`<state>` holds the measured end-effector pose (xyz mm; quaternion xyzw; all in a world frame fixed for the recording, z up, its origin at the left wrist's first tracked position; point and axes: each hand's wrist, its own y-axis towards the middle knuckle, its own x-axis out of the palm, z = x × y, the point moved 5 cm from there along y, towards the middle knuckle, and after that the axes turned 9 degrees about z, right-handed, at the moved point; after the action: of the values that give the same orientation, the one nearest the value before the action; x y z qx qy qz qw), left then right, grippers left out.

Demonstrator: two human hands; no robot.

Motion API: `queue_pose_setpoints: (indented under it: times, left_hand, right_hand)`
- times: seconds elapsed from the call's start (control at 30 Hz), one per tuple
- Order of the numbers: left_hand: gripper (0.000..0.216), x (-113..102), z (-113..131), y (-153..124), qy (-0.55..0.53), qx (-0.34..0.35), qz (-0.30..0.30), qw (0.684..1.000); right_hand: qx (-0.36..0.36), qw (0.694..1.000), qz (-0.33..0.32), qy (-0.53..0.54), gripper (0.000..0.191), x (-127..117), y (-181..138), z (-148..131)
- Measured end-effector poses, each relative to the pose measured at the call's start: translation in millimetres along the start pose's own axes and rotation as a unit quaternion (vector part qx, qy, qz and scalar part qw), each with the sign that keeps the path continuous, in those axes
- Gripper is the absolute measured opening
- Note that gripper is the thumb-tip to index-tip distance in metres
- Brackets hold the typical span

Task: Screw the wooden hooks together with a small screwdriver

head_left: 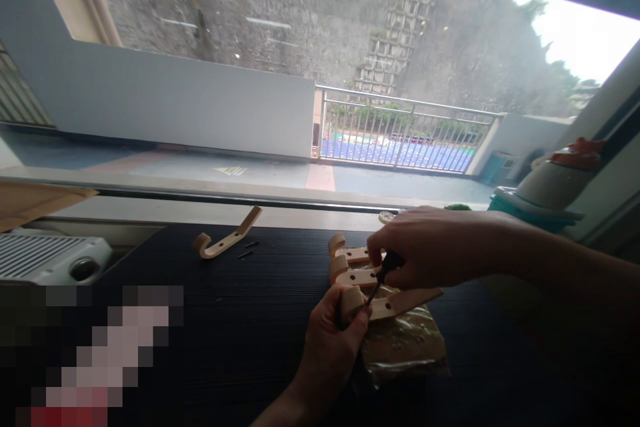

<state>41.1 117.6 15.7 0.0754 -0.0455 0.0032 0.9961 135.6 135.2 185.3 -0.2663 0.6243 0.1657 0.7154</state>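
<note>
My left hand (330, 340) is closed around the curved end of a wooden hook (395, 303) that lies on the black table (240, 333). My right hand (430, 247) pinches a small black-handled tool (383, 277), its tip angled down toward that hook. Two more wooden hooks (353, 265) lie stacked just behind it, partly hidden by my right hand. A clear plastic bag (405, 347) lies under and in front of the held hook.
Another wooden hook (227, 237) lies apart at the table's far middle, with two small dark screws (249, 249) beside it. A white appliance (50, 257) sits at the left edge, a teal-and-white container (545, 193) at the right by the window sill.
</note>
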Motion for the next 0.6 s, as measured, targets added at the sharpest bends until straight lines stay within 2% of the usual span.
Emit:
queue_pose_setpoints:
  times: [0.27,0.43,0.6]
  left_hand:
    - [0.01,-1,-3,-1,0.028,-0.001,-0.001,1.0]
    - [0.009,-1,-2,-1,0.02,0.008,-0.003,1.0]
    - [0.009,0,-3,0,0.007,0.003,-0.005,1.0]
  right_hand:
    - [-0.045,0.999,0.017,-0.025,0.013,1,4,-7]
    - [-0.021,0.998,0.023,-0.062,0.021,4,10,-8]
    - [-0.021,0.999,0.016,-0.043,0.018,-4,7,-9]
